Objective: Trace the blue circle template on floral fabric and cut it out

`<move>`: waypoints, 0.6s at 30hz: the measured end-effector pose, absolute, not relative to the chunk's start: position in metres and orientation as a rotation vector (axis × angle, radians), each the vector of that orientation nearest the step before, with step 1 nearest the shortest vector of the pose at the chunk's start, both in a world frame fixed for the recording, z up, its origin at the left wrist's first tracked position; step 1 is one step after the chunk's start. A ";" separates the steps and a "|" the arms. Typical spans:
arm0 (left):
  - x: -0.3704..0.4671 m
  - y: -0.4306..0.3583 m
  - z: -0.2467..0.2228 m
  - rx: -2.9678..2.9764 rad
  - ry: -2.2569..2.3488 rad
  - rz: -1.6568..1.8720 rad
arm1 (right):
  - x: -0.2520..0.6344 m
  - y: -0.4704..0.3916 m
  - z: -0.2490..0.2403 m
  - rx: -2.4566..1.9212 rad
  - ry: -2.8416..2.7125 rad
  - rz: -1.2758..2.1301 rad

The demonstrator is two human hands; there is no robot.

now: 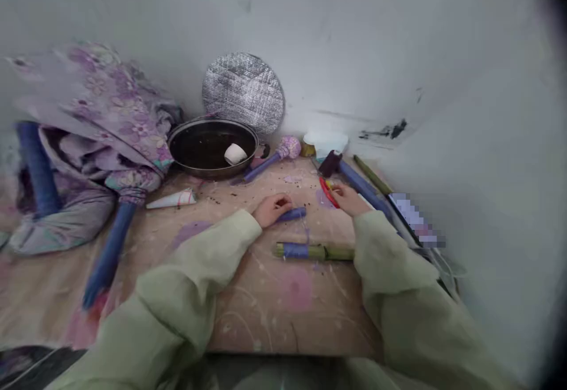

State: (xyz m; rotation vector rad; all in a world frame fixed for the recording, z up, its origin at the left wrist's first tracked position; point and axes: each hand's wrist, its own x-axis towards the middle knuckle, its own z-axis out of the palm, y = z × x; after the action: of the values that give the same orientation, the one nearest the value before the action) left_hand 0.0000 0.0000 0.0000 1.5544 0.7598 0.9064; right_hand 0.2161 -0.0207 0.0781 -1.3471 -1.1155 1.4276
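My left hand (272,210) is closed on the left end of a small blue roll (292,214) above the middle of the table. A thin strand runs down from the roll to a green bamboo piece (316,252) with a blue band wrapped round it. At the right, my right hand (348,198) has its fingers closed at a red-handled tool (328,192), near its right side. Beyond that tool a dark spool (330,163) leans beside a long blue-wrapped stick (364,188).
A black pan (199,168) with a white roll (235,154) stands at the back, before a silver round mat (243,91). Floral cloth (101,100) and blue-wrapped sticks (110,254) lie left. A white cone (172,200) and a pale bowl (325,142) are also there.
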 end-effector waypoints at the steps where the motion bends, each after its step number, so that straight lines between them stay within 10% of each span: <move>1: 0.000 0.002 0.000 1.548 0.761 0.909 | 0.215 -0.034 0.080 -1.354 -1.142 1.416; 18: -0.003 0.011 -0.005 1.431 0.784 0.958 | 0.128 -0.173 0.048 -0.466 -0.415 2.238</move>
State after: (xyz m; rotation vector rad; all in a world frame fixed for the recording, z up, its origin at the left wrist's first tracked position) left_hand -0.0033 0.0107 -0.0049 1.4312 0.7837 0.9575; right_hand 0.1279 -0.1732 0.0477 -0.4664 -0.4145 2.2384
